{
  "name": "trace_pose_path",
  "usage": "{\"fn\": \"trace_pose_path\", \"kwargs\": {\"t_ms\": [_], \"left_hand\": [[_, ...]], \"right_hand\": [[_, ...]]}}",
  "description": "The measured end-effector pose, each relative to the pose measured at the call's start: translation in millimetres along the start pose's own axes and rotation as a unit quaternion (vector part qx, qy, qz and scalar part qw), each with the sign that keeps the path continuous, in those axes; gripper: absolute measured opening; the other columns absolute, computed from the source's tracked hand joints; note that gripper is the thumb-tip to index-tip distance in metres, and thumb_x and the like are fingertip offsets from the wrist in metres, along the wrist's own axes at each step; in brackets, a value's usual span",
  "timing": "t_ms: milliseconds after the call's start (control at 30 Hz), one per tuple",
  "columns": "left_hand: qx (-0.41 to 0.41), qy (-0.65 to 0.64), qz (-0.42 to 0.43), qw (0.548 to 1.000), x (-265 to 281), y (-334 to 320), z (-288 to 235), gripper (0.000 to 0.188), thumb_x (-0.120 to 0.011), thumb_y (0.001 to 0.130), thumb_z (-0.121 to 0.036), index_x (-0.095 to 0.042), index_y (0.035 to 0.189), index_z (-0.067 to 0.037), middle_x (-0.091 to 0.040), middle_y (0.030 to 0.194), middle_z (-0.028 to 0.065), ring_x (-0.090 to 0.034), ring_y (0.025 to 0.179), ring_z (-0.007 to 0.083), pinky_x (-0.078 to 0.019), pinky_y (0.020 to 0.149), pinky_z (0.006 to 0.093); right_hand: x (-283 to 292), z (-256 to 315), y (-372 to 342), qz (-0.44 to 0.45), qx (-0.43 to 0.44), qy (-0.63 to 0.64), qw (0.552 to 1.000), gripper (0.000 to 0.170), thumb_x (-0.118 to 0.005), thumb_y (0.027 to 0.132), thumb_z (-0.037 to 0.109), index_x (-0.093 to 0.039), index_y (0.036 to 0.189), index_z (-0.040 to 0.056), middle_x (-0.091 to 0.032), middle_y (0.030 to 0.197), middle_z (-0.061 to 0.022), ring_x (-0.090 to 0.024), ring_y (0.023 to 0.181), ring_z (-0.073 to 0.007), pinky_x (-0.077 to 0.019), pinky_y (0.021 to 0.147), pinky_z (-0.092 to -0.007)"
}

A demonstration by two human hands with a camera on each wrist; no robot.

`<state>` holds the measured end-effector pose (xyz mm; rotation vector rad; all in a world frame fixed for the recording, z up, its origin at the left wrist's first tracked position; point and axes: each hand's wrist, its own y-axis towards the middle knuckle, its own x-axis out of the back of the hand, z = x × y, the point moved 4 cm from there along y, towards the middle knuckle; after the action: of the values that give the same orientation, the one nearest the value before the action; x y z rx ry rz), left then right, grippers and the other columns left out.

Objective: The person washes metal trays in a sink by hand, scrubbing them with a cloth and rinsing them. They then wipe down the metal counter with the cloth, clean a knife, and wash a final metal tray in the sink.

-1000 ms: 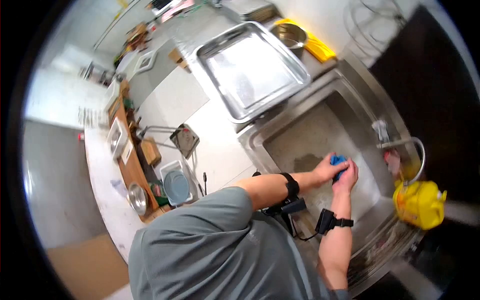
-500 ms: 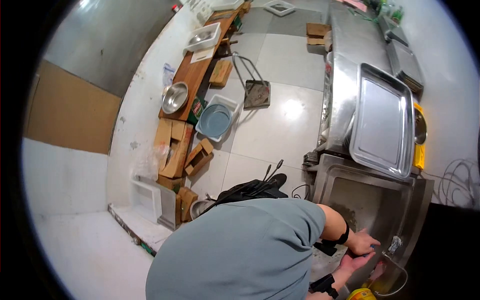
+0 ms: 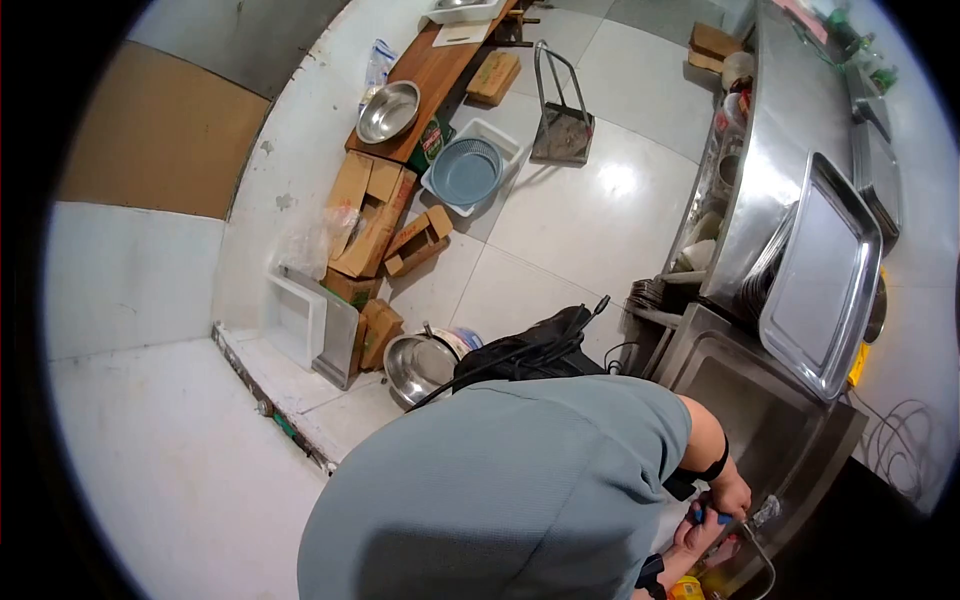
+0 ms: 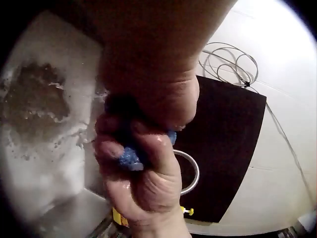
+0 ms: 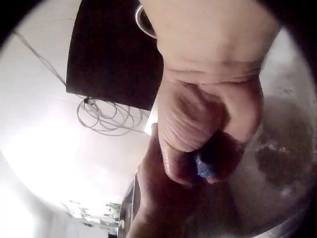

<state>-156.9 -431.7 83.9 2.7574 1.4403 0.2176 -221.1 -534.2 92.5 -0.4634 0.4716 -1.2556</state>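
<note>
A wet, crumpled blue cloth (image 4: 130,157) is bunched between my two hands, mostly hidden by fingers. My left hand (image 3: 732,495) grips it from above, its fingers largely out of sight in the left wrist view. From below, my right hand (image 4: 153,186) has its fingers curled round it, with blue showing between them. In the right wrist view a bit of the cloth (image 5: 204,172) pokes out of the right fist. Both hands are together over the right part of a steel sink (image 3: 740,400), close to the tap (image 3: 768,510). Murky water wets the sink floor.
A large steel tray (image 3: 820,280) leans over the counter beside the sink. Near the tap stands a yellow jug (image 3: 688,588). A metal bowl (image 3: 388,112) rests on a wooden bench across the floor. On the floor are a blue-grey basket (image 3: 466,172) and cardboard boxes (image 3: 370,215).
The head view has swung round, bringing more floor and bench into sight. Both hands have moved across the sink toward the tap, with the blue cloth still between them.
</note>
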Motion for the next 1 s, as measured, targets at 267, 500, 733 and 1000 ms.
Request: {"fn": "trace_pose_path", "kwargs": {"t_ms": [267, 500, 733, 1000], "left_hand": [[0.100, 0.025, 0.010, 0.995, 18.1, -45.8, -13.4, 0.069, -0.058, 0.083, -0.049, -0.050, 0.126, 0.004, -0.059, 0.120, 0.0218, -0.056, 0.112, 0.0357, -0.0456, 0.093, 0.0412], [0.147, -0.032, -0.066, 0.986, 19.2, -40.4, 21.4, 0.048, -0.056, 0.083, -0.033, -0.059, 0.117, 0.001, -0.062, 0.111, 0.0218, -0.059, 0.104, 0.0378, -0.0464, 0.090, 0.0434], [0.149, -0.041, -0.136, 0.979, 19.1, -39.0, 34.6, 0.035, -0.048, 0.090, -0.025, -0.063, 0.109, 0.000, -0.064, 0.106, 0.0210, -0.060, 0.099, 0.0377, -0.0475, 0.085, 0.0450], [0.216, -0.135, -0.240, 0.937, 22.6, -27.3, 47.8, 0.032, -0.049, 0.092, -0.025, -0.063, 0.100, 0.003, -0.065, 0.100, 0.0230, -0.061, 0.094, 0.0396, -0.0480, 0.081, 0.0461]], "right_hand": [[23.1, -20.3, 8.9, -0.124, -0.073, -0.164, 0.976, 0.026, -0.066, 0.079, 0.009, -0.058, 0.102, 0.0012, -0.061, 0.091, -0.0099, -0.057, 0.080, -0.0231, -0.0465, 0.069, -0.0332], [-7.1, -25.8, 49.0, -0.136, -0.061, -0.327, 0.933, 0.031, -0.068, 0.077, 0.009, -0.057, 0.105, -0.0010, -0.063, 0.092, -0.0102, -0.059, 0.081, -0.0252, -0.0478, 0.070, -0.0355], [-39.9, -2.8, 48.3, -0.096, 0.048, -0.495, 0.862, 0.037, -0.071, 0.073, 0.009, -0.058, 0.105, -0.0023, -0.065, 0.093, -0.0132, -0.062, 0.084, -0.0275, -0.0490, 0.073, -0.0386], [-60.8, 26.2, 44.5, -0.121, 0.149, -0.607, 0.771, 0.040, -0.073, 0.071, 0.012, -0.059, 0.106, 0.0004, -0.066, 0.099, -0.0214, -0.064, 0.094, -0.0336, -0.0491, 0.080, -0.0408]]}}
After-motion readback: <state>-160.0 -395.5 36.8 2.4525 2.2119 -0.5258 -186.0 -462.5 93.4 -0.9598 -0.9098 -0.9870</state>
